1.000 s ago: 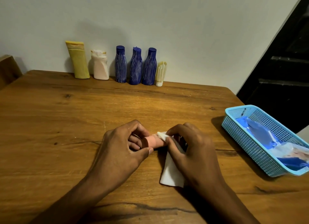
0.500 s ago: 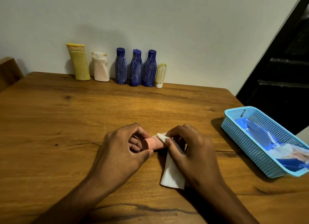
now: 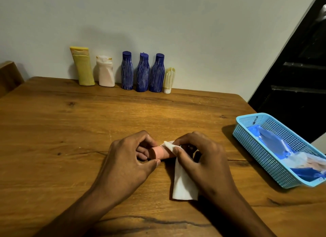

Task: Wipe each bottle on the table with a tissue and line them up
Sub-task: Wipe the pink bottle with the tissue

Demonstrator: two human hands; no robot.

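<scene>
A small pink bottle [image 3: 159,152] lies on its side low over the wooden table [image 3: 70,130], held at its left end by my left hand [image 3: 127,159]. My right hand [image 3: 201,159] presses a white tissue [image 3: 183,185] around the bottle's right part, and most of the bottle is hidden under the fingers. Against the back wall a row stands upright: a yellow tube [image 3: 82,66], a white bottle [image 3: 105,71], three blue bottles [image 3: 127,70] [image 3: 143,72] [image 3: 157,73] and a small cream tube [image 3: 169,80].
A light blue plastic basket [image 3: 261,152] sits at the table's right edge with blue and clear packets inside. A dark opening lies beyond the table's right side. A wooden chair back [image 3: 8,76] shows at the far left.
Both hands stay on the pink bottle and tissue with only slight finger shifts. The view has tilted a little, so the row of bottles sits lower in frame.
</scene>
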